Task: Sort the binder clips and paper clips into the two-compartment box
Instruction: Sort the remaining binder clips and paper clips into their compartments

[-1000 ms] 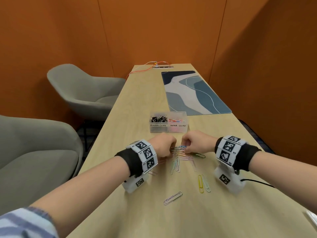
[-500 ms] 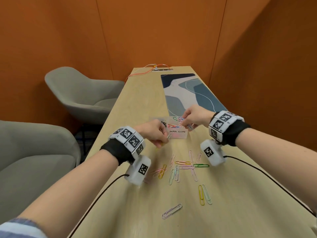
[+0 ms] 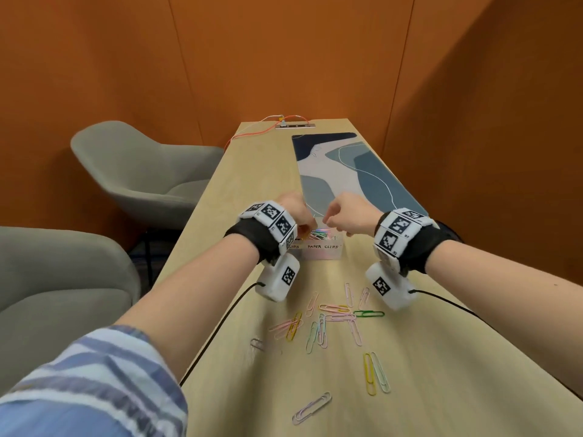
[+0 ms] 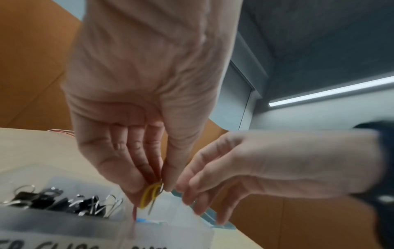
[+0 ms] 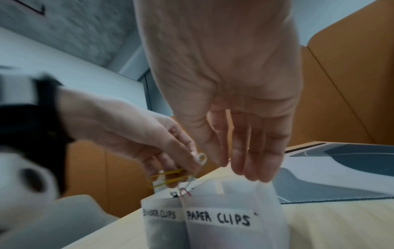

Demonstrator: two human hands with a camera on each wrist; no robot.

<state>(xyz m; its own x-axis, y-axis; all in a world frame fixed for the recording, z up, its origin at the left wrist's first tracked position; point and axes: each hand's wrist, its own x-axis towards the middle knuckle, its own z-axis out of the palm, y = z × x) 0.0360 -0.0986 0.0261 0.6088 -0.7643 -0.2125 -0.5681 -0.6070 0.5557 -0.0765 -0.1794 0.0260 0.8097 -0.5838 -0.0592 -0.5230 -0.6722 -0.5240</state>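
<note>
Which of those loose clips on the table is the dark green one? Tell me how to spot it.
Start at the wooden table and find the translucent box labelled PAPER CLIPS. Nearer the person lies a scatter of pastel paper clips. The green clip sits at its right edge, lying crosswise near the right wrist camera, the only dark, saturated one among pinks, yellows and pale greens.

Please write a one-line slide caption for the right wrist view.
Left hand pinches yellow paper clip above labelled box.

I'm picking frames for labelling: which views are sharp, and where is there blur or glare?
Head view: mostly sharp, wide-angle bending, soft sheen on the table. Left wrist view: right hand smeared, yellow paper clips soft. Right wrist view: box label readable, left hand blurred.
</note>
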